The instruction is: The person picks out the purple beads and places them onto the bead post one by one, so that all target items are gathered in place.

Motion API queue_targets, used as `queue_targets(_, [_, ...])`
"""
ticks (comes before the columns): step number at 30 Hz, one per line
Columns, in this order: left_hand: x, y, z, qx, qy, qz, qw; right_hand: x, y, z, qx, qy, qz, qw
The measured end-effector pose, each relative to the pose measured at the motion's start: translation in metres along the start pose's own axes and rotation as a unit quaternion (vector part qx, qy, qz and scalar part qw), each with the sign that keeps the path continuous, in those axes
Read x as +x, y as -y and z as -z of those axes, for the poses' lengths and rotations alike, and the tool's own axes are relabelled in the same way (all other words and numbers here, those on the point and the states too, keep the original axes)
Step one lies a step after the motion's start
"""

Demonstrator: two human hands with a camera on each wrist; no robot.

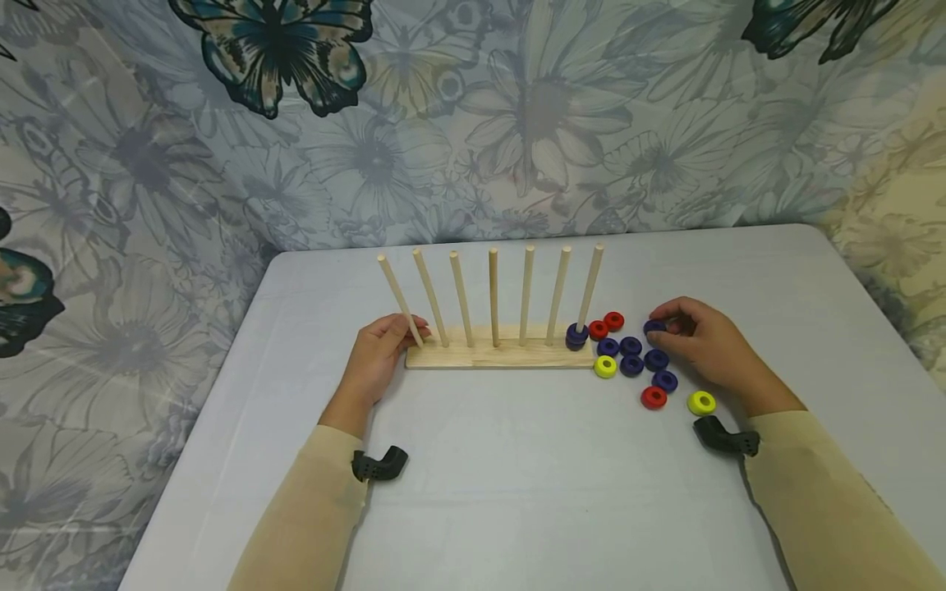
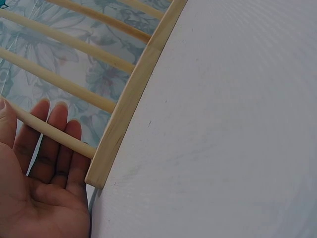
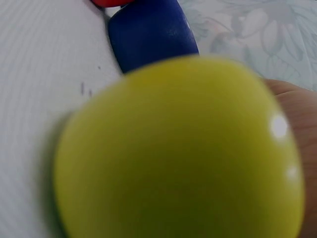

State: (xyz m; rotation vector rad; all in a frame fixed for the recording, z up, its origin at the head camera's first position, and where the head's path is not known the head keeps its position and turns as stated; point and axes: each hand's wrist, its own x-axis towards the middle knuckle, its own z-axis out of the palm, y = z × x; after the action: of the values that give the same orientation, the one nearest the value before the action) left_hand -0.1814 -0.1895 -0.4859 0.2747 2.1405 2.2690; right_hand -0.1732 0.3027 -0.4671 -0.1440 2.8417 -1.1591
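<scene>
A wooden peg stand (image 1: 502, 356) with several upright pegs stands on the table. At its left end, my left hand (image 1: 375, 353) holds the outermost peg (image 2: 57, 135), thumb on one side and fingers behind. Blue rings (image 1: 576, 337) are stacked low on the rightmost peg. Right of the stand, my right hand (image 1: 705, 349) pinches a blue ring (image 1: 654, 326) between thumb and fingers. Loose blue rings (image 1: 631, 365) lie between that hand and the stand. A yellow ring (image 3: 178, 153) fills most of the right wrist view and hides the right fingertips.
Red rings (image 1: 613, 321) lie beside the stand's right end, with another red ring (image 1: 654, 398) nearer me. One yellow ring (image 1: 605, 366) sits by the base corner, another yellow ring (image 1: 701, 402) below my right hand. A white-covered table (image 1: 517, 492) meets a flower-patterned backdrop (image 1: 414, 156).
</scene>
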Motion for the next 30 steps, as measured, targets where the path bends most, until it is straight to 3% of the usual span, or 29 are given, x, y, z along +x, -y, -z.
queue_targets(11, [0.0, 0.0, 0.0, 0.006, 0.002, 0.001, 1.0, -0.001, 0.004, 0.0, 0.004, -0.019, -0.004, 0.9998])
queue_targets(30, [0.0, 0.0, 0.0, 0.006, 0.004, -0.004, 1.0, -0.005, 0.021, 0.005, 0.005, -0.053, 0.025, 0.9983])
